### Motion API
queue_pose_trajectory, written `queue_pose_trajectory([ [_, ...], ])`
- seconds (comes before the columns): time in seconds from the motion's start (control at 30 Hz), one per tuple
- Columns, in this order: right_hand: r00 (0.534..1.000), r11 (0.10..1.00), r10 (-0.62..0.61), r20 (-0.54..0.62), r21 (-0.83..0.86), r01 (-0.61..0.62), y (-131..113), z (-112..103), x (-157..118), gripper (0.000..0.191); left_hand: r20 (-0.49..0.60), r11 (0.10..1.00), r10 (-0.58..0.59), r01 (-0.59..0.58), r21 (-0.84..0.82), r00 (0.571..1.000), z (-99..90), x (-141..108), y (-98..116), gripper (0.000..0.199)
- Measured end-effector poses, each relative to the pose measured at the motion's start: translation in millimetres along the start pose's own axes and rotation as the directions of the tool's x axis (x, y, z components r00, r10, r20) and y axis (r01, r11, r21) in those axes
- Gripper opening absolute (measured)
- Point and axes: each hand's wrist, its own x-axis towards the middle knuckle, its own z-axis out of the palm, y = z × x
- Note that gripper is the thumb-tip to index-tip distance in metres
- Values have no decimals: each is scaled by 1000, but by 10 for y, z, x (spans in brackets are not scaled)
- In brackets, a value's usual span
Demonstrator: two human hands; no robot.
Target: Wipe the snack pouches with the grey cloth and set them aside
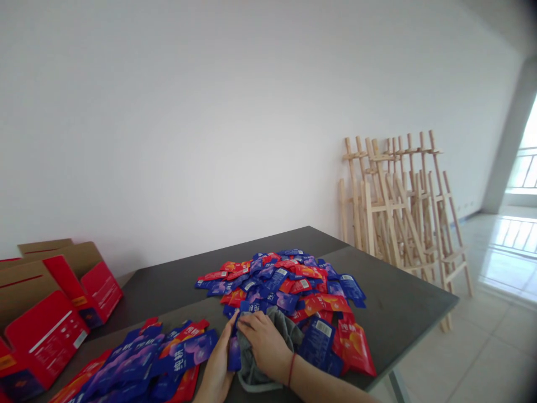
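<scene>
The dark worktop (403, 302) is bounded at the far side by an edge running toward the pale wall (210, 123), and at the right by a corner that juts out over the tiled floor (474, 336). A strip of dark surface is seen between the mixed heap of red and blue pouches (272, 282) and the right edge, with a wider stretch behind the heap; at the near right, the edge is closely approached by a red pouch (356, 347). The left side is occupied by a second group of pouches (134, 364), laid overlapping, and beyond it by two red cardboard boxes (46, 336) with raised flaps. Wooden easels (390, 212) are leaned together against the wall, past the worktop's right side.

The handled blue pouch (234, 352) is held upright at the near edge of the heap, between the two groups. It is gripped by the left hand (218, 361), whose thumb is extended up along its side. A grey cloth (285, 330) is grasped by the right hand (264, 338), laid palm down with the fingers bent over the pouch; the forearm is slanted in from the lower right, its wrist encircled by a red cord (291, 369).
</scene>
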Motion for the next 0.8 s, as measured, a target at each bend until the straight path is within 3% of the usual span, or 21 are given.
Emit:
queue_pose_trajectory([
  [0.1,989,990,-136,54,44,134,-29,-8,-58,46,23,998,-34,35,-59,999,50,-51,30,35],
  [0.27,947,946,-308,90,137,295,-28,2,-139,42,-116,999,-38,40,10,993,50,-97,54,15],
  [0.33,948,946,-305,91,148,290,-24,20,-145,36,-138,999,-40,42,13,990,35,-84,49,7],
  [0.5,992,986,-122,24,121,118,-34,73,-122,30,-142,999,-46,45,-10,989,8,-42,61,11],
  [0.8,942,920,-327,67,251,302,-26,77,-198,28,-133,997,-82,83,2,988,49,-100,165,8],
])
